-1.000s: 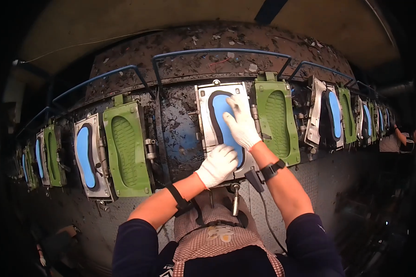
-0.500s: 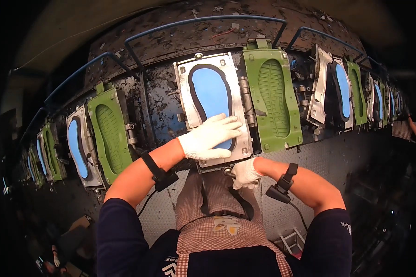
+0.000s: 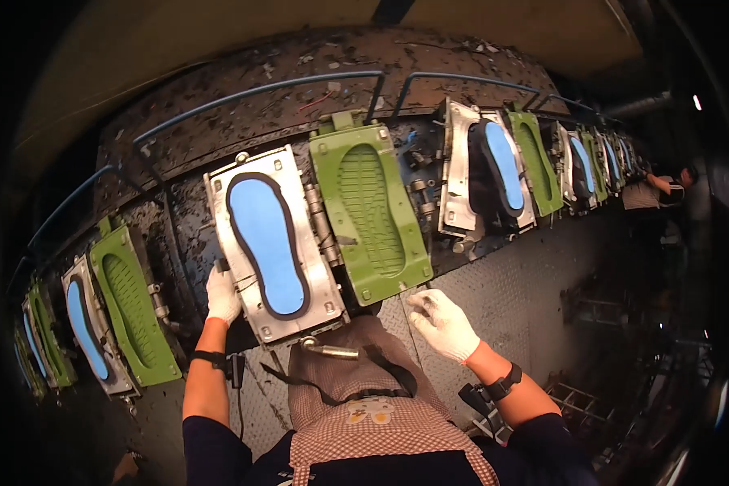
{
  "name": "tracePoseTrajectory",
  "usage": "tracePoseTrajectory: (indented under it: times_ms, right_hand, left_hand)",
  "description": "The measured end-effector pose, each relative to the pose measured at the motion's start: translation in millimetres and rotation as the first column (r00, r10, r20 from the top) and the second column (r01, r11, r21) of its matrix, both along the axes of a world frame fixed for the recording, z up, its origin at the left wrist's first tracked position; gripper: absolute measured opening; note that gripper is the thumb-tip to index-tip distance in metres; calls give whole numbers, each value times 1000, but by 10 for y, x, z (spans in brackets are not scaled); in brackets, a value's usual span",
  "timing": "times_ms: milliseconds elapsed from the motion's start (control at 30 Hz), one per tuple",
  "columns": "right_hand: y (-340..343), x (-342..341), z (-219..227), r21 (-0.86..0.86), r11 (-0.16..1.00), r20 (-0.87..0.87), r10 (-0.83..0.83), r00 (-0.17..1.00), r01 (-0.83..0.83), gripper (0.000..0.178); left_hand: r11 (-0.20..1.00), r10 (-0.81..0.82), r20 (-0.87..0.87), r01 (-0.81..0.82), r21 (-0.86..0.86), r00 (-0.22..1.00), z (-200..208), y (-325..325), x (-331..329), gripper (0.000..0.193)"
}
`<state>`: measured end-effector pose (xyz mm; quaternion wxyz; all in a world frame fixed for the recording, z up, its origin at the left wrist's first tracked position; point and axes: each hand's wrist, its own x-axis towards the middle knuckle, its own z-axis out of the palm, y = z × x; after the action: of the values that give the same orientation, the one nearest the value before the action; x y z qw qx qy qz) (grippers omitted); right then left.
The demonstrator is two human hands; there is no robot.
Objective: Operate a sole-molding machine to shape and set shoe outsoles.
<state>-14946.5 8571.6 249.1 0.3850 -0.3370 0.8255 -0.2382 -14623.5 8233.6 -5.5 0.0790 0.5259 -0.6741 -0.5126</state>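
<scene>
In front of me a silver metal mould plate [image 3: 319, 279] lies tilted, with a blue insole [image 3: 267, 243] in a black rim set in it. My left hand [image 3: 222, 295], in a white knit glove, is closed on the plate's left edge; some fingertips are hidden there. Hinged to its right is a green mould half [image 3: 373, 206] with a ribbed sole-shaped hollow. Just below that half's lower right corner, my gloved right hand [image 3: 445, 326] hangs open with loosely bent fingers and holds nothing visible. A metal handle [image 3: 332, 351] sticks out from the plate's near end.
More moulds stand in a row on both sides, among them a green half [image 3: 130, 304] at left and a silver plate [image 3: 462, 170] at right. Blue rails [image 3: 259, 94] run behind. A person [image 3: 660, 190] is at the far right. Patterned metal flooring [image 3: 502, 300] lies below.
The moulds have shifted left in view. My left hand has left the insole for the plate's left edge. My right hand has let go of the metal handle and moved right.
</scene>
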Motion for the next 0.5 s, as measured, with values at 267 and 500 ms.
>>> tracePoseTrajectory:
  times_ms: [267, 500]
  right_hand:
    - [126, -2477, -621, -45, 972, -854, 83, 514, -232, 22]
    - [-579, -3614, -1009, 220, 972, -826, 232, 514, -86, 20]
  left_hand:
    - [872, 145, 273, 8, -489, 951, 987, -316, -146, 52]
    - [820, -404, -230, 240, -519, 885, 2309, 2052, -2473, 42]
